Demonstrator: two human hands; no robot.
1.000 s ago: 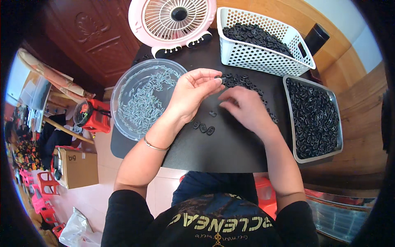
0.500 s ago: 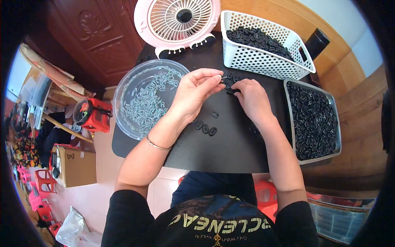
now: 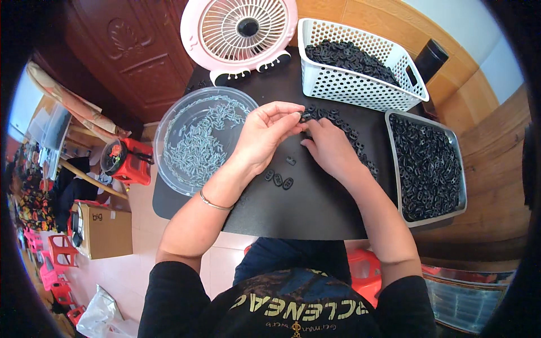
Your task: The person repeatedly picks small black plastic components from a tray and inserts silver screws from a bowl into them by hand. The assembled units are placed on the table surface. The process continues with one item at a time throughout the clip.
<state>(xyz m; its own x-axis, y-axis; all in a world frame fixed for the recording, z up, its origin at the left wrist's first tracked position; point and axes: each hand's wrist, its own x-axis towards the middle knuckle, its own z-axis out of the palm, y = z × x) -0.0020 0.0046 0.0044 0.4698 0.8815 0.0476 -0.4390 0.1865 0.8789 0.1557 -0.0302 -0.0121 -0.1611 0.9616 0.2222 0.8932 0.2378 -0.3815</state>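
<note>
My left hand (image 3: 266, 135) is closed in a pinch at a small black plastic piece (image 3: 305, 117). From the right, my right hand (image 3: 333, 147) meets the same piece, its fingers curled against it; the fingertips partly hide it. Below the hands lie several loose black oval pieces with holes (image 3: 288, 183) and a smaller black piece (image 3: 291, 160). Beyond and beside my right hand, many similar black pieces (image 3: 354, 135) are scattered. Left of my left hand stands a clear round tub (image 3: 159, 163) holding many small silvery metal pins (image 3: 197, 149).
A white perforated basket (image 3: 355, 93) of black pieces stands at the back. A metal tray (image 3: 437, 219) filled with black oval pieces is at the right. A pink fan (image 3: 194, 42) and a black cylinder (image 3: 431, 59) stand behind. The dark table (image 3: 293, 217) ends just before my lap.
My right hand has moved left, from the scattered black pieces to my left fingertips. A black piece now shows there, where a small silvery thing showed before. The view has shifted slightly.
</note>
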